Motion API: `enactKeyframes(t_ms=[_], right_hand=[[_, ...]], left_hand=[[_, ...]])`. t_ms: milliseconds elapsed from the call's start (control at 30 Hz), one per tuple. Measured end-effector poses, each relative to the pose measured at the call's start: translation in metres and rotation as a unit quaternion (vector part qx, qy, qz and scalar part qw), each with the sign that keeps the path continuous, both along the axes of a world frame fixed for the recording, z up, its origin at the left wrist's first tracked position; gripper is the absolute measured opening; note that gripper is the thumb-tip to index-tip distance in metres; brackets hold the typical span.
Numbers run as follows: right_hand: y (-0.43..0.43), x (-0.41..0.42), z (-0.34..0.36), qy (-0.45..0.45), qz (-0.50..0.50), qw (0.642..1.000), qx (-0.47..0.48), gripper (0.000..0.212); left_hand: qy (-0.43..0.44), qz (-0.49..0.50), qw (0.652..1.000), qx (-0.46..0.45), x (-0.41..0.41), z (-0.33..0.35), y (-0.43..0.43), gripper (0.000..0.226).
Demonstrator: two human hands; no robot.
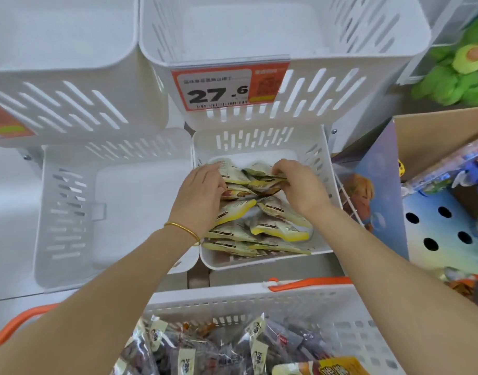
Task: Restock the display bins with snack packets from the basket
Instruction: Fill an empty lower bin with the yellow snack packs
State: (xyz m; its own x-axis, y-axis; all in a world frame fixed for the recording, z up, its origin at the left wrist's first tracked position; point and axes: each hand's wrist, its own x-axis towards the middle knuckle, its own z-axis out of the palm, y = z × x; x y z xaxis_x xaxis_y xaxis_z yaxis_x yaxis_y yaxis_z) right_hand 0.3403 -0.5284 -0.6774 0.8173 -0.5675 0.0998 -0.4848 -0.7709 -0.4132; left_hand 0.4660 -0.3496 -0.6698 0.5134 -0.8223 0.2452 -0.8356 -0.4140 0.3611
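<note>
Basket (232, 296) nearest, dark snack packets (205, 353) inside. Past its rim, lower bin (297, 142): yellow packets (262, 226) stacked to the front edge. Left hand (202, 190) and right hand (300, 185), apart, each grip packets mid-bin. White floor shows behind them, up to the back wall.

Bright, diffuse light; white display bins (327, 87) nearly washed out. Shadows faint. Wide-angle bowing toward edges. Slight softness overall; price tag (219, 89) small print illegible.
</note>
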Motion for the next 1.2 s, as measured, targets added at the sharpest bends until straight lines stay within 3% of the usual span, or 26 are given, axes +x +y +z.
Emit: enactKeyframes(t_ms=[133,267,400,633,700,767,867,933,1067,1133,1200], right_hand=[[-0.001,-0.004,0.000,0.010,0.018,0.999,0.047,0.036],[0.004,-0.004,0.005,0.057,0.031,0.992,0.105,0.049],[0.016,-0.020,0.021,0.053,0.007,0.991,0.120,0.068],[0.086,-0.105,0.087,-0.037,-0.044,0.983,0.173,0.048],[0.115,-0.134,0.101,-0.034,-0.041,0.976,0.211,0.038],[0.143,-0.160,0.111,0.024,-0.007,0.974,0.224,0.032],[0.173,-0.188,0.122,0.213,0.089,0.949,0.215,0.031],[0.186,-0.204,0.123,0.306,0.100,0.922,0.215,0.033],[0.199,-0.234,0.105,0.252,-0.053,0.962,0.088,0.047],[0.205,-0.243,0.097,0.244,-0.104,0.959,0.096,0.055],[0.214,-0.250,0.091,0.262,-0.105,0.952,0.116,0.050]], left_hand=[[-0.016,-0.006,1.000,0.016,0.002,-0.005,0.003,0.024],[-0.008,0.002,1.000,0.019,-0.004,-0.001,0.005,0.013],[0.022,-0.004,1.000,0.010,-0.014,0.011,0.018,0.037],[0.073,-0.035,0.994,-0.068,-0.084,0.045,0.084,0.020],[0.102,-0.060,0.992,-0.040,-0.112,0.050,0.105,0.022],[0.113,-0.097,0.989,0.003,-0.138,0.050,0.123,0.023],[0.154,-0.142,0.976,0.060,-0.171,0.053,0.142,0.026],[0.182,-0.146,0.968,0.090,-0.189,0.053,0.153,0.025],[0.180,-0.165,0.959,0.145,-0.211,0.054,0.165,0.026],[0.122,-0.198,0.946,0.226,-0.217,0.049,0.169,0.034],[0.040,-0.221,0.923,0.314,-0.219,0.039,0.174,0.040]])
